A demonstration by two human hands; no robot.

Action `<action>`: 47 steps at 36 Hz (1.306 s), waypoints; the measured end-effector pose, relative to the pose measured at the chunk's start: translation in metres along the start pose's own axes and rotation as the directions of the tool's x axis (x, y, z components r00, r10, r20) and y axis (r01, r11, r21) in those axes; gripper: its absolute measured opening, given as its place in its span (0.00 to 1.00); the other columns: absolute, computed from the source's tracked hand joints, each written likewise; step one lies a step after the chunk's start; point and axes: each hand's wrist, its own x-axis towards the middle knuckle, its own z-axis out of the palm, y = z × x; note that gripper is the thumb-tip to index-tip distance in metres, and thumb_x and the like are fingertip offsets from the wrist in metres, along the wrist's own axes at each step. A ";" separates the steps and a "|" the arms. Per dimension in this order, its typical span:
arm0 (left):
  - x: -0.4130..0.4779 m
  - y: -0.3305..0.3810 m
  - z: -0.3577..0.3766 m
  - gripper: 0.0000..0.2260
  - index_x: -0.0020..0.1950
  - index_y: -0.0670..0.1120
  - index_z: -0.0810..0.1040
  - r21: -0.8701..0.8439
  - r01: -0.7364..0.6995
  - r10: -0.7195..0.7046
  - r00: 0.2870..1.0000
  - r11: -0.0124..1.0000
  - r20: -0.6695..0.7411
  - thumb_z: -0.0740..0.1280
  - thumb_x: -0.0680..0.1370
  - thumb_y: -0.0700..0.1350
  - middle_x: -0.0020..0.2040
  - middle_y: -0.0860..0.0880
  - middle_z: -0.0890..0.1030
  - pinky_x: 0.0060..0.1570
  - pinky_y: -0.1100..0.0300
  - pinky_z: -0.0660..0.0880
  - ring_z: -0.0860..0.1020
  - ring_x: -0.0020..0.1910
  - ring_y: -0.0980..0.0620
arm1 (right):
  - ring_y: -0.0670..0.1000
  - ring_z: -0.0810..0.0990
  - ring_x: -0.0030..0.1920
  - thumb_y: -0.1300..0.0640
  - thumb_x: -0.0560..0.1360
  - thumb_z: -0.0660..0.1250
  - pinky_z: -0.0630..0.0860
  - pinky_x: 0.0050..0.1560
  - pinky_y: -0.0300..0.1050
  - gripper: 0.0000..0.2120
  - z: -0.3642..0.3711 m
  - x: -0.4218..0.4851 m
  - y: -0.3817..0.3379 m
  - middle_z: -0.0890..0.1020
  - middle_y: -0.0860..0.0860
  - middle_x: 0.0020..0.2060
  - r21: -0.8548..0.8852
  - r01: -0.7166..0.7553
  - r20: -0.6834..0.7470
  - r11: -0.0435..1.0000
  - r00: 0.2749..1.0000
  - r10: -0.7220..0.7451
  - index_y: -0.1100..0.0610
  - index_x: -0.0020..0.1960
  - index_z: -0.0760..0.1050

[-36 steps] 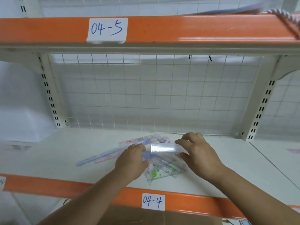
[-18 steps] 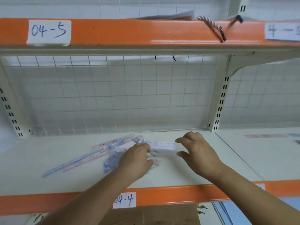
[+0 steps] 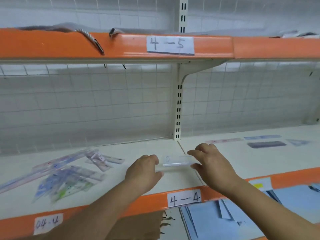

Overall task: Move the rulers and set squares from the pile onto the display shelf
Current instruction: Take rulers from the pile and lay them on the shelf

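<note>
Ruler (image 3: 176, 162) spans between left grip (image 3: 145, 170) and right grip (image 3: 209, 163), apparently pinched.

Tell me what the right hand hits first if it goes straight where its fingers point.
The right hand points left along the clear ruler it pinches, so the left hand holding the other end likely comes first; depth is unclear.

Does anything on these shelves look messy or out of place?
The pile of rulers and set squares on the left lies jumbled at crossed angles, unlike the neat row on the right. A rope dangles over the upper shelf's orange edge.
</note>
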 end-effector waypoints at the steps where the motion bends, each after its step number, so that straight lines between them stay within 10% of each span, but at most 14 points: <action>1: 0.001 0.014 0.004 0.17 0.64 0.51 0.71 -0.006 -0.005 0.005 1.000 1.000 0.004 0.65 0.77 0.55 0.59 0.51 0.74 0.54 0.57 0.72 0.74 0.59 0.51 | 0.58 0.76 0.46 0.60 0.66 0.76 0.78 0.36 0.52 0.20 -0.005 -0.006 0.013 0.79 0.53 0.46 -0.004 -0.008 0.000 1.000 1.000 0.008 0.56 0.57 0.79; 31: 0.111 0.236 0.095 0.17 0.64 0.51 0.70 -0.029 -0.179 0.181 0.974 0.983 0.138 0.64 0.78 0.55 0.61 0.51 0.73 0.58 0.56 0.72 0.73 0.61 0.51 | 0.60 0.78 0.47 0.63 0.63 0.78 0.79 0.35 0.53 0.21 -0.055 -0.062 0.254 0.80 0.53 0.45 -0.144 -0.207 0.023 0.968 0.977 0.213 0.56 0.55 0.80; 47: 0.192 0.273 0.120 0.17 0.65 0.52 0.71 -0.031 -0.226 0.228 0.962 0.974 0.146 0.64 0.78 0.56 0.61 0.52 0.74 0.57 0.58 0.72 0.73 0.61 0.52 | 0.54 0.69 0.57 0.57 0.76 0.64 0.72 0.54 0.47 0.19 -0.033 -0.021 0.324 0.74 0.49 0.57 -0.141 -0.268 0.086 0.953 0.956 0.281 0.50 0.67 0.72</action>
